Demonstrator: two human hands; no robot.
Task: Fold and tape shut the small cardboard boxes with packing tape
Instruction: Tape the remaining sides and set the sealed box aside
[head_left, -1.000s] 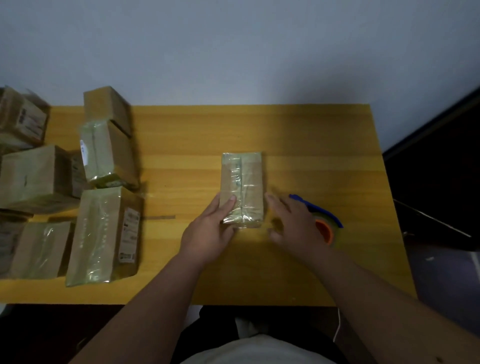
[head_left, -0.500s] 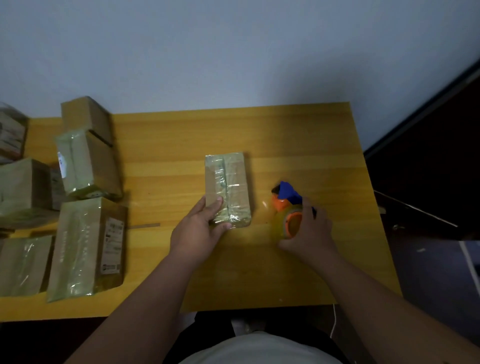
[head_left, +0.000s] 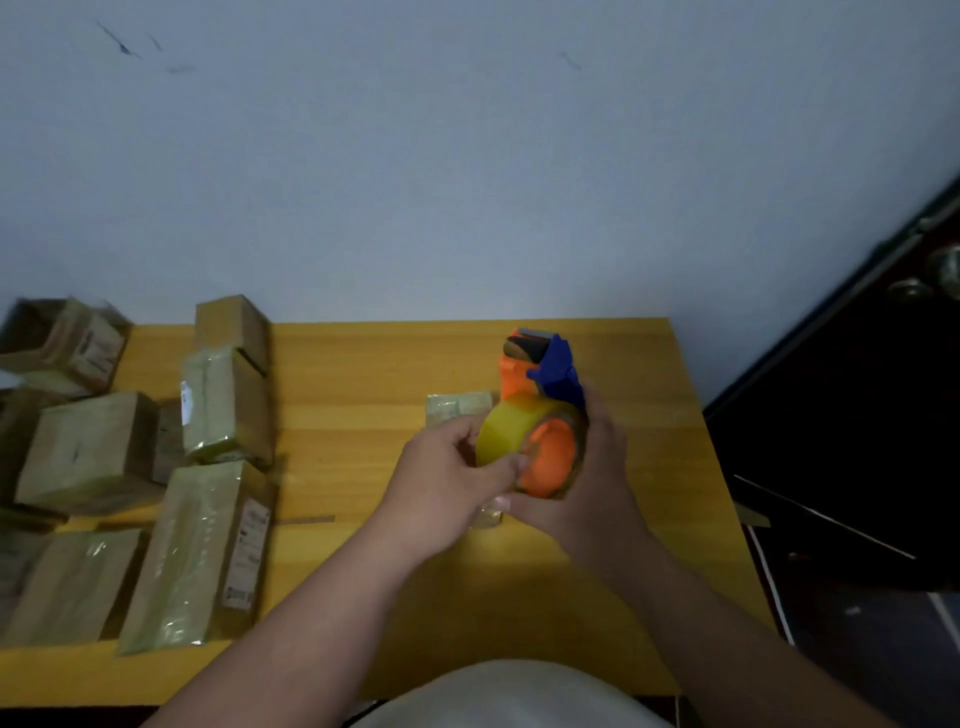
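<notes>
Right hand (head_left: 582, 467) gripping tape dispenser (head_left: 540, 415) above small box (head_left: 457, 408) at table (head_left: 363, 364) centre; left hand (head_left: 447, 483) pinching at tape roll (head_left: 506, 434). Likely freeing tape end: peel square, keep roll steady, then land on box seam.
</notes>
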